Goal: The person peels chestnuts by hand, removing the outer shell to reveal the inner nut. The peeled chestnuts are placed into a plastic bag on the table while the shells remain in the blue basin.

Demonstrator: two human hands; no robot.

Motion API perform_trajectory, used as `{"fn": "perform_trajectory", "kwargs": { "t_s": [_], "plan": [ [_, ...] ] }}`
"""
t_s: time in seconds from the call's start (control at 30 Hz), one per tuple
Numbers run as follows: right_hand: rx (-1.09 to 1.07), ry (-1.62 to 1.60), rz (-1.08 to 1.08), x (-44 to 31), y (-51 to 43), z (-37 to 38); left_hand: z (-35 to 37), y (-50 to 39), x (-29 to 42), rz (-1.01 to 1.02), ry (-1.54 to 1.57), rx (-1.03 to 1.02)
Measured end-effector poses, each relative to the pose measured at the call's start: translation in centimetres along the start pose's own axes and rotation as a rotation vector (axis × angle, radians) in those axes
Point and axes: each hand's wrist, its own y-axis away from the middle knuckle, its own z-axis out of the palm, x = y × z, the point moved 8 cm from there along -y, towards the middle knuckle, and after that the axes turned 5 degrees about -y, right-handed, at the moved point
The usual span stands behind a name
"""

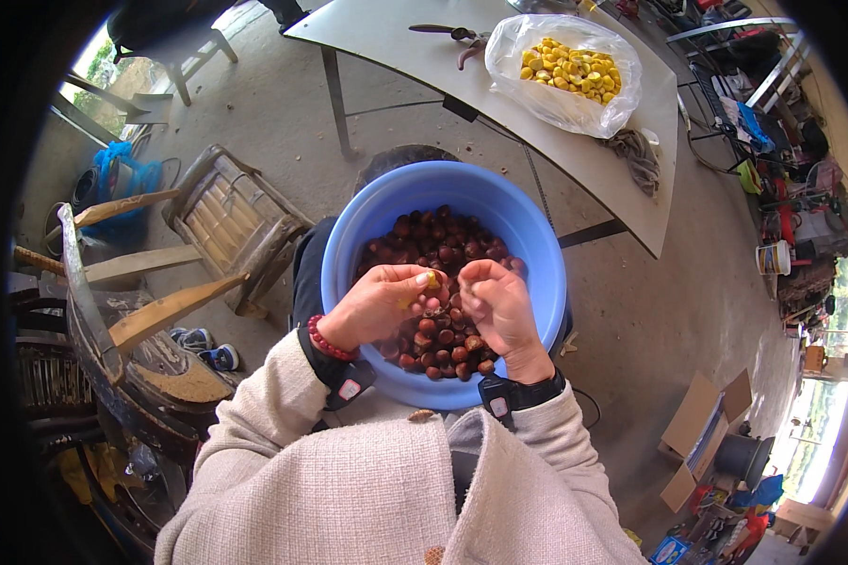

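A blue plastic basin (537,212) holding many brown chestnuts (431,233) sits before me. Over it, my left hand (381,300) grips a yellow peeled chestnut (433,280) between thumb and fingers. My right hand (498,304) is just to the right of it, its fingers curled; whether something small is pinched in them cannot be told. On the white table (396,35) a clear plastic bag (498,53) lies open with many yellow peeled chestnuts (572,70) in it. Pliers or pruning shears (466,42) rest beside the bag.
A grey cloth (636,159) hangs at the table's edge. Wooden chairs (233,205) and blue sneakers (219,357) are at the left. An open cardboard box (699,438) stands on the floor at the lower right, and clutter lines the right wall. Part of a person (283,10) shows at the top.
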Motion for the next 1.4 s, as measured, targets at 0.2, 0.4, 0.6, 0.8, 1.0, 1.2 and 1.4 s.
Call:
{"fn": "perform_trajectory", "kwargs": {
  "t_s": [0.2,0.4,0.6,0.8,1.0,1.2,1.4],
  "plan": [
    [0.068,0.351,-0.020,-0.9,0.5,0.6,-0.2,0.0,-0.2,0.001,0.033,0.020],
    [-0.109,1.122,-0.559,-3.0,1.7,5.8,-0.2,0.2,-0.6,-0.043,-0.002,0.012],
    [-0.111,1.191,-0.678,-2.7,2.1,6.3,0.9,0.2,-0.6,0.017,0.040,-0.034],
    [-0.066,1.138,-0.642,-2.9,2.1,5.8,1.6,0.6,-0.3,0.001,0.076,-0.081],
    [0.028,1.147,-0.705,-3.3,2.5,5.7,1.6,0.4,0.3,0.075,-0.028,-0.089],
    [-0.015,1.429,-0.966,-3.6,3.4,7.6,1.0,0.3,0.1,0.049,0.055,0.013],
    [0.112,0.880,-0.459,-2.3,1.7,3.7,0.8,0.6,1.2,0.187,-0.132,0.085]
  ]
}}
